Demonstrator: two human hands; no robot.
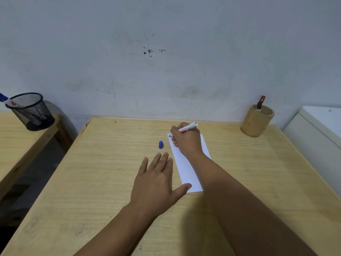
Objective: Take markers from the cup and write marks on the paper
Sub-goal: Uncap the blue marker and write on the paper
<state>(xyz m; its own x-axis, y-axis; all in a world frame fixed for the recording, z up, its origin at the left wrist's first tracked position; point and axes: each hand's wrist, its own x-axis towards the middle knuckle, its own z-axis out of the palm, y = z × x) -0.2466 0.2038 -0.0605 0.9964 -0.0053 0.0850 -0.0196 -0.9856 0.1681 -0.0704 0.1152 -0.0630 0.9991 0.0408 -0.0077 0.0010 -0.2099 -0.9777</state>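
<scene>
— What is the right hand (pixel 186 140) doing?

— It is grasping a white marker with red lettering on its barrel (pixel 184 129), fingers curled around it, and the tip is touching the far left corner of the white rectangular sheet of paper (pixel 186 169). A small dark mark is showing right at the tip (too small to tell its shape).

— And the left hand (pixel 156 182)?

— It is lying flat and released on the light wooden table (pixel 103 172), fingers spread, gripping nothing. Its thumb is pressing on the near left corner of the paper.

— Where is the marker's cap?

— A small blue plastic cap (pixel 160 144) is standing on the table just left of the paper, a little beyond the left fingertips and apart from them.

— And the cup?

— A tan round wooden cup (pixel 256 122) is sitting at the far right of the table by the grey wall (pixel 166 52), well apart from the paper, with a red-capped marker (pixel 260 104) leaning inside it.

— Anything else?

— A black wire-mesh pen holder (pixel 31 111) is sitting on a second wooden table (pixel 18 145) to the far left, a blue-capped pen (pixel 5 98) sticking out of it.
</scene>
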